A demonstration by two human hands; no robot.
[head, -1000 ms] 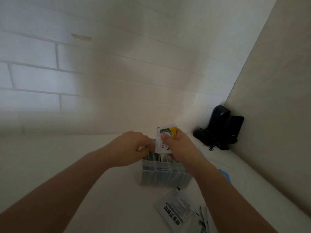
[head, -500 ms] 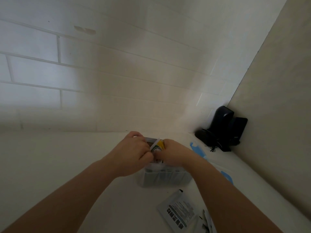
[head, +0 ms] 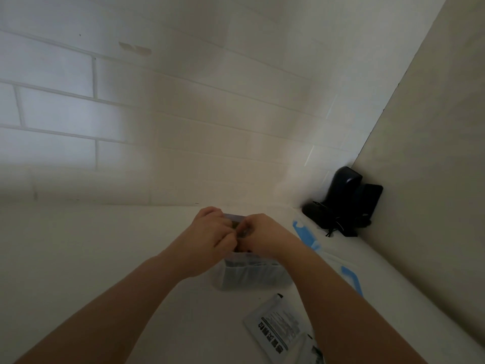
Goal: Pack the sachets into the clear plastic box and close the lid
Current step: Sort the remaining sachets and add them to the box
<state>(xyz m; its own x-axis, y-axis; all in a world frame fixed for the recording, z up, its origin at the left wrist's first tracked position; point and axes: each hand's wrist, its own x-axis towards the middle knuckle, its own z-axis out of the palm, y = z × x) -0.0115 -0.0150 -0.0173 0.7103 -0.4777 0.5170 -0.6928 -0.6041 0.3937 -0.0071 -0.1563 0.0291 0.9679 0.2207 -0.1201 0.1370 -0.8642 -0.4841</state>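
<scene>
The clear plastic box (head: 252, 274) stands open on the white counter, with sachets (head: 240, 229) upright inside and only a dark sliver of them showing between my hands. My left hand (head: 207, 237) and my right hand (head: 267, 235) meet over the box's top, knuckles up and fingers curled down into it around the sachets. The fingertips are hidden. Loose white sachets with black print (head: 278, 329) lie on the counter in front of the box, partly under my right forearm.
The clear lid with blue clips (head: 305, 233) lies right of the box, largely behind my right arm. A black device (head: 343, 203) sits in the back right corner. A tiled wall stands behind and a plain wall on the right.
The yellow-and-white sachet that my right hand held above the box has gone down into it. Both hands have closed together over the box's top.
</scene>
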